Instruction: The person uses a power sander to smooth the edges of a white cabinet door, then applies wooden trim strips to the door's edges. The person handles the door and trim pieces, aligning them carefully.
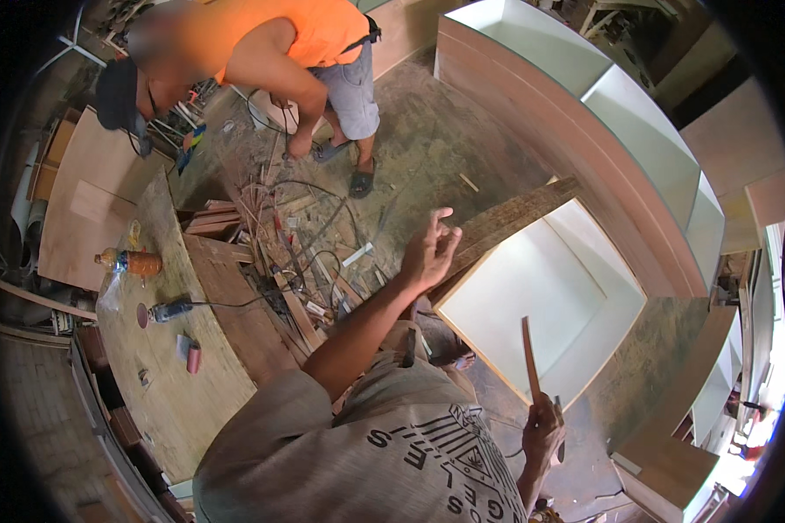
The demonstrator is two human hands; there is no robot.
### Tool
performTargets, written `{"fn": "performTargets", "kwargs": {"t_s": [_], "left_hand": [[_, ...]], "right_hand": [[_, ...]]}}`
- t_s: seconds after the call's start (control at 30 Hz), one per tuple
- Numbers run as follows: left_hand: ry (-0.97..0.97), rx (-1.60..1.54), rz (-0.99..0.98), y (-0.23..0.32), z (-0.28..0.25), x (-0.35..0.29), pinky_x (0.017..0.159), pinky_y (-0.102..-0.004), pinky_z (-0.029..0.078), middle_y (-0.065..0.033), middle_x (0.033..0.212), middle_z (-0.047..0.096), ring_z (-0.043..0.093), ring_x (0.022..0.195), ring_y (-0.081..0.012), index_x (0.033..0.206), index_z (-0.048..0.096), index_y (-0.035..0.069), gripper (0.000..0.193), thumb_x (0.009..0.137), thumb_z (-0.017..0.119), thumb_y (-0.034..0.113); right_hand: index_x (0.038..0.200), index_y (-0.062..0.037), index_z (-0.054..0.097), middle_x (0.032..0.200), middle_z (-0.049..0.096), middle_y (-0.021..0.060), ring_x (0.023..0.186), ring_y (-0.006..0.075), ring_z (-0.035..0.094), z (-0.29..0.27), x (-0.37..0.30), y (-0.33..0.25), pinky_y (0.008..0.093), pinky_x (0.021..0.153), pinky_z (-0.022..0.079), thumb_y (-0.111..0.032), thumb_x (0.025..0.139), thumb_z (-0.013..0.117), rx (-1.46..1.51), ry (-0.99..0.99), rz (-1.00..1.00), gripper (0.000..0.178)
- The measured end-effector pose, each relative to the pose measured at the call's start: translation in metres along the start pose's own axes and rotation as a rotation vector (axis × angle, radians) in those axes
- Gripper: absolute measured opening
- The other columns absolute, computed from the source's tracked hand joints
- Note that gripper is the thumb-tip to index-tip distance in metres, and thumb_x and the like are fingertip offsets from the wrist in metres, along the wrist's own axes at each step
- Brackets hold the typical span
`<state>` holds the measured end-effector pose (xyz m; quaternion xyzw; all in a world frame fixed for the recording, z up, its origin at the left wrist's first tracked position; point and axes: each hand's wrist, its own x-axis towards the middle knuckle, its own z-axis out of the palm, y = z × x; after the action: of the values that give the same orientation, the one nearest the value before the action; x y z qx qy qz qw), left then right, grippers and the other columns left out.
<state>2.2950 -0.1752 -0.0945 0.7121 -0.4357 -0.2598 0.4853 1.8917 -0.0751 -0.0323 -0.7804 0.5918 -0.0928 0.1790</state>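
Observation:
A white-lined wooden box with pale front edges stands tilted in the view before me. My left hand is raised beside its rough brown side panel, fingers apart and partly bent, with nothing in them. Whether the palm touches the panel I cannot tell. Near the box's lower corner, my right hand is closed around one end of a long, thin brown strip. The strip points up across the box's opening; its exact kind is unclear.
Left, a wooden workbench holds a corded power tool, an amber bottle and a reddish roll. Scrap wood and cords litter the floor. A person in orange bends down beyond. A long white-lined cabinet stands far right.

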Motion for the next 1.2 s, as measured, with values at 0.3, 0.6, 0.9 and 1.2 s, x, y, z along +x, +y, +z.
{"fn": "performTargets", "kwargs": {"t_s": [0.3,0.6,0.9,1.2], "left_hand": [[-0.148,-0.520,-0.119,-0.105,0.027,-0.069,0.071,-0.0320,0.050,-0.0103,0.096,0.068,0.064,0.082,-0.0164,0.118,0.062,0.002,0.028,0.096,0.065,0.020],[-0.891,-0.044,-0.447,-0.071,0.103,-0.111,0.087,-0.0349,0.053,-0.0190,0.104,0.071,0.068,0.101,-0.0229,0.120,0.065,-0.003,0.081,0.068,0.088,0.055],[-0.753,0.136,-0.503,-0.125,0.086,-0.093,0.085,-0.0336,0.056,-0.0212,0.108,0.072,0.071,0.096,-0.0235,0.134,0.053,-0.011,0.088,0.073,0.085,0.044],[-0.911,0.120,-0.618,-0.122,0.090,-0.078,0.055,-0.0268,0.046,-0.0091,0.073,0.071,0.063,0.061,-0.0114,0.139,0.045,-0.010,0.072,0.085,0.078,0.025]], "right_hand": [[0.103,-0.0108,0.066,0.080,0.063,0.0146,0.070,0.0357,0.064,-0.001,-0.035,0.057,0.0450,0.061,0.050,-0.007,0.089,0.064,0.147,-0.106,0.051,0.015],[0.107,-0.0178,0.067,0.086,0.064,0.0123,0.073,0.0358,0.067,0.027,-0.028,0.045,0.0465,0.061,0.052,-0.014,0.090,0.065,0.139,-0.171,0.022,0.018],[0.140,-0.0226,0.051,0.101,0.062,0.0124,0.090,0.0324,0.069,0.064,-0.028,-0.012,0.0449,0.073,0.057,-0.016,0.093,0.051,0.131,-0.472,-0.114,0.048],[0.143,-0.0168,0.049,0.104,0.059,0.0137,0.092,0.0345,0.069,0.062,-0.046,-0.044,0.0452,0.076,0.056,-0.021,0.093,0.051,0.220,-0.511,0.098,0.050]]}}
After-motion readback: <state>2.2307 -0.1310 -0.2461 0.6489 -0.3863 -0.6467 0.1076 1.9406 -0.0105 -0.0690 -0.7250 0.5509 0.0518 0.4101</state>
